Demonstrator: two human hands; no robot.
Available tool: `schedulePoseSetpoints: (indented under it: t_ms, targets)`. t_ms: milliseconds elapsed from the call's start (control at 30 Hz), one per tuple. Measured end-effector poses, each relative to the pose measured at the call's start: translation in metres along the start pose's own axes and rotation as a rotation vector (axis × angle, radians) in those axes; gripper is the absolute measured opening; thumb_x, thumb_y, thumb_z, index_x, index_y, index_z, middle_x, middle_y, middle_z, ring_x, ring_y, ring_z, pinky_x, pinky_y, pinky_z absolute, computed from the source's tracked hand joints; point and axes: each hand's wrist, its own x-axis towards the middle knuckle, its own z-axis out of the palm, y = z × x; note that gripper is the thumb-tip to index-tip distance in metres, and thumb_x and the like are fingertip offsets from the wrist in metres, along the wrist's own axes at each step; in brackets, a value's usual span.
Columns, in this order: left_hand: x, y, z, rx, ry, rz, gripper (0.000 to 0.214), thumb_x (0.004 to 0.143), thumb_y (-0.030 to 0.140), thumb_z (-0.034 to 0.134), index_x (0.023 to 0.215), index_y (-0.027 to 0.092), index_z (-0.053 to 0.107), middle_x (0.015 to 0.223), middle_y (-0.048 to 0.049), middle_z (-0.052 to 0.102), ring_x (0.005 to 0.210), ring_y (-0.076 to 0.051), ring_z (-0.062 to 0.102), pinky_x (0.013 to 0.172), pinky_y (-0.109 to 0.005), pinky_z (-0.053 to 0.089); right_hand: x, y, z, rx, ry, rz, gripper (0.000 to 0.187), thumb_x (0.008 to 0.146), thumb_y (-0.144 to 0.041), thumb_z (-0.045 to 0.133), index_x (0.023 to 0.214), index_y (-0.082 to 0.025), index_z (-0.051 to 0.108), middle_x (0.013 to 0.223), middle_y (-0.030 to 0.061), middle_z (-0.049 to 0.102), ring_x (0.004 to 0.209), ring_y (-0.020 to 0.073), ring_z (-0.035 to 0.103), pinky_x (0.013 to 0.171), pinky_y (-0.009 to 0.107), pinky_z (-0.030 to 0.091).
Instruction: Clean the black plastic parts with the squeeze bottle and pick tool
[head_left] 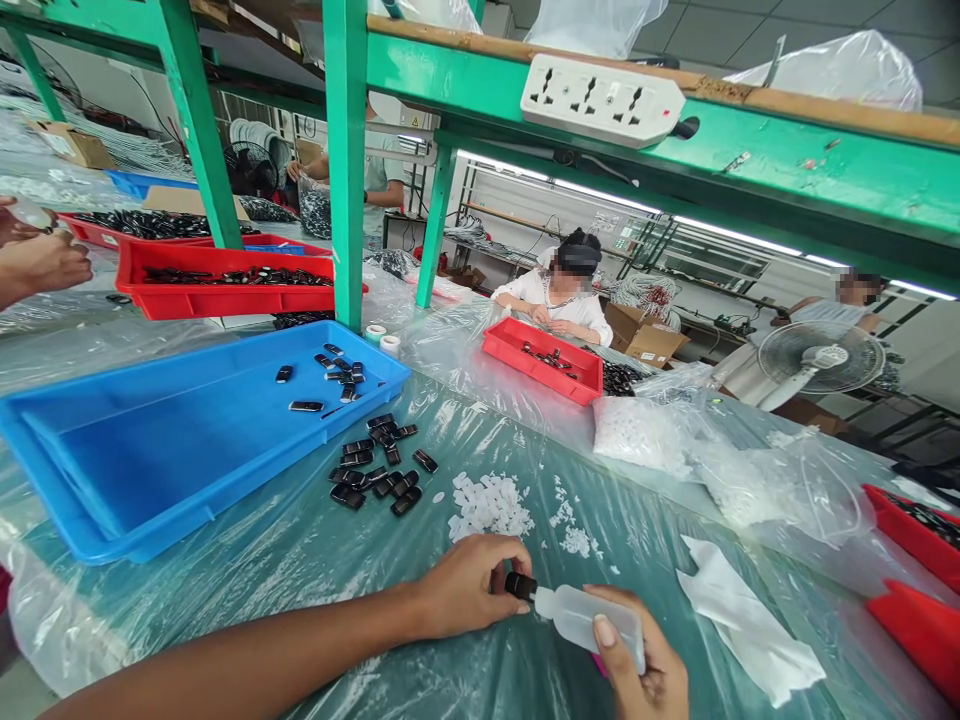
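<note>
Between the thumb and fingers of my left hand (469,590) is a small black plastic casing (520,586). My right hand (641,650) grips a translucent white squeeze bottle (596,622), tilted so its nozzle meets or nearly meets the casing's right end. Something pink shows under the bottle, partly hidden. Just beyond my left hand lies a pile of small white plastic pieces (491,507), with a smaller scatter of white bits (576,540) to its right. Several like black casings (382,465) lie loose on the plastic-covered table.
A blue tray (187,485) holding several black casings stands at left. Behind are red bins (240,310), a white-filled plastic bag (649,435) and a green frame (346,170). White cloth or paper (750,620) lies at right. Other people work across and at far left.
</note>
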Motion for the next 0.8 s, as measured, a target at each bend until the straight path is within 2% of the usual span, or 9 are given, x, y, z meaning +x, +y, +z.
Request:
schedulePoseSetpoints:
  t_ms: [167,433,600,800]
  targets:
    - [0.0005,0.0005,-0.0001,0.036,0.001,0.009,0.019,0.073,0.032,0.066,0.087,0.023,0.056,0.077,0.0042,0.060,0.062,-0.009,0.051,0.054,-0.018,0.036,-0.0013,-0.0004,0.0016,0.014,0.039,-0.008,0.039,0.062,-0.052,0.068,0.082,-0.019,0.066,0.084,0.0054,0.065,0.074,0.0186,0.059,0.062,0.022,0.046]
    - [-0.0005,0.0004,-0.0022,0.116,-0.019,0.067,0.022,0.077,0.033,0.063,0.097,0.025,0.062,0.086,0.0006,0.062,0.065,-0.010,0.053,0.055,-0.018,0.038,-0.0028,-0.0065,-0.0006,-0.060,-0.012,0.032,0.040,0.063,-0.055,0.066,0.077,-0.018,0.064,0.077,0.0073,0.066,0.068,0.0206,0.060,0.050,0.022,0.044]
    - [-0.0010,0.0000,-0.0023,0.087,-0.065,0.100,0.024,0.077,0.033,0.063,0.100,0.024,0.064,0.091,-0.0030,0.060,0.071,-0.012,0.056,0.059,-0.019,0.043,-0.0036,-0.0053,0.0006,-0.046,0.013,-0.031,0.038,0.064,-0.053,0.066,0.078,-0.018,0.066,0.079,0.0068,0.066,0.066,0.0181,0.059,0.054,0.022,0.046]
    - [-0.0025,0.0040,-0.0035,0.066,-0.068,0.119,0.024,0.083,0.026,0.053,0.104,0.023,0.063,0.097,-0.0054,0.060,0.078,-0.014,0.059,0.065,-0.021,0.048,-0.0034,-0.0020,-0.0004,-0.076,0.042,-0.090,0.037,0.063,-0.051,0.068,0.078,-0.017,0.067,0.081,0.0074,0.066,0.069,0.0179,0.060,0.055,0.021,0.046]
